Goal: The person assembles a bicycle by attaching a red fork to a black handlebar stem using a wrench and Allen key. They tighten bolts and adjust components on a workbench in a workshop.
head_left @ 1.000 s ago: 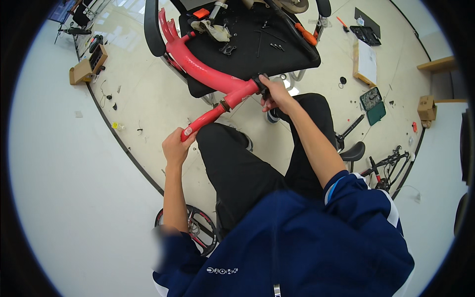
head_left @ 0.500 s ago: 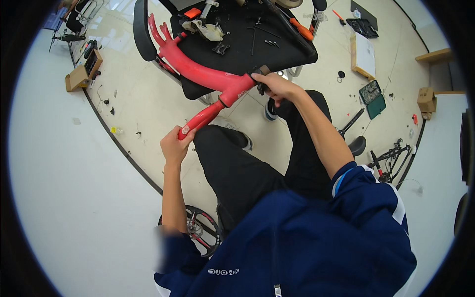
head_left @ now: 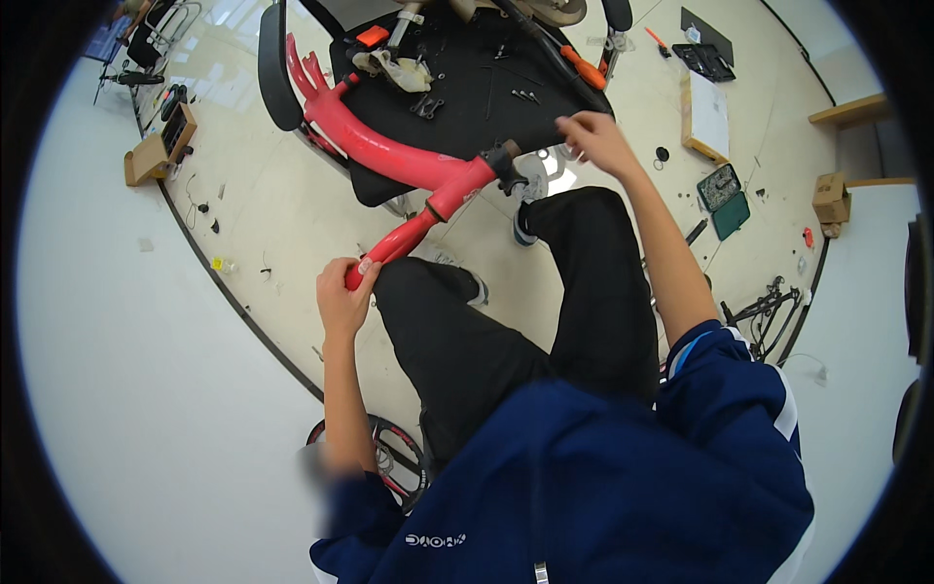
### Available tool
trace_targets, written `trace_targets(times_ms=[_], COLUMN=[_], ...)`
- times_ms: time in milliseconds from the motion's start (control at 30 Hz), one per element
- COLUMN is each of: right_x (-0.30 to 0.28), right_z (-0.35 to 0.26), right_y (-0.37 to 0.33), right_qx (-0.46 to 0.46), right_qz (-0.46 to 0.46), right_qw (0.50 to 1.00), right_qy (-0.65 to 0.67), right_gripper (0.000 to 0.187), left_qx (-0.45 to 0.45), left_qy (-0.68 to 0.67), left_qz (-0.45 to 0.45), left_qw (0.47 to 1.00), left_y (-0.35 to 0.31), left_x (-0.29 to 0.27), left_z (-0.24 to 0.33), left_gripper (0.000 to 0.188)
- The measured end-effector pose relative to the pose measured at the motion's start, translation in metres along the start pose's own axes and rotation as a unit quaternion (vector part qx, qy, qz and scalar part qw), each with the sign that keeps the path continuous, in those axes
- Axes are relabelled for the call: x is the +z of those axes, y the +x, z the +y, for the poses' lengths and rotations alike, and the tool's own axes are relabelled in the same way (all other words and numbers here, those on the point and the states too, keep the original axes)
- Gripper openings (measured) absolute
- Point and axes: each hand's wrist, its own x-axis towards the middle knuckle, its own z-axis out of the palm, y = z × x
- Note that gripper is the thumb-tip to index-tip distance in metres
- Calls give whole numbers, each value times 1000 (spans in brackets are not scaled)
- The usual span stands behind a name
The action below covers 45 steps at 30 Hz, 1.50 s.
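A red bicycle frame (head_left: 384,154) lies across the left front of a black office chair seat (head_left: 459,117), its head tube jutting over the edge toward me. From it the red fork (head_left: 401,240) slants down to my left knee. My left hand (head_left: 341,300) is closed round the fork's lower end. At the opposite end of the head tube sits a black clamp (head_left: 508,173) with a dark tube stub. My right hand (head_left: 601,144) hovers to the right of that clamp, apart from it, near the seat's front right corner. Its fingers are loosely bent and apart, with nothing visible in them.
On the seat lie a crumpled rag (head_left: 397,70), an orange-handled tool (head_left: 584,66), small bolts (head_left: 526,95) and hex keys. A green case (head_left: 725,202), a white-topped box (head_left: 705,117) and bike parts (head_left: 769,316) are on the floor at right. A wheel (head_left: 397,457) stands lower left.
My right hand has let go of the black clamp and moved up and right. The left hand keeps its hold, and the fork end has dipped slightly toward me.
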Motion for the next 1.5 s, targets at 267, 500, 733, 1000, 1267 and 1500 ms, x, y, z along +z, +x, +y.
trace_targets(times_ms=[267, 500, 733, 1000, 1267, 1500], right_x=[-36, -7, -3, 6, 6, -15], right_z=[28, 20, 30, 38, 7, -2], right_y=[33, 56, 49, 40, 35, 43], right_qx=[-74, -51, -71, -10, -41, -162], right_qz=[191, 198, 215, 205, 157, 94], right_qw=[938, 924, 941, 943, 894, 856], right_qy=[-280, -323, -251, -260, -418, -482], right_gripper=[43, 49, 45, 44, 42, 40], left_qx=[64, 257, 310, 270, 169, 195], left_qy=[43, 31, 294, 271, -75, -93], left_qz=[101, 71, 75, -78, -156, -54], left_qw=[992, 963, 901, 921, 970, 975], left_y=[-1, 28, 46, 91, 123, 109], left_x=[8, 68, 176, 165, 125, 135], left_z=[28, 132, 177, 182, 161, 148], left_gripper=[29, 37, 67, 68, 46, 42])
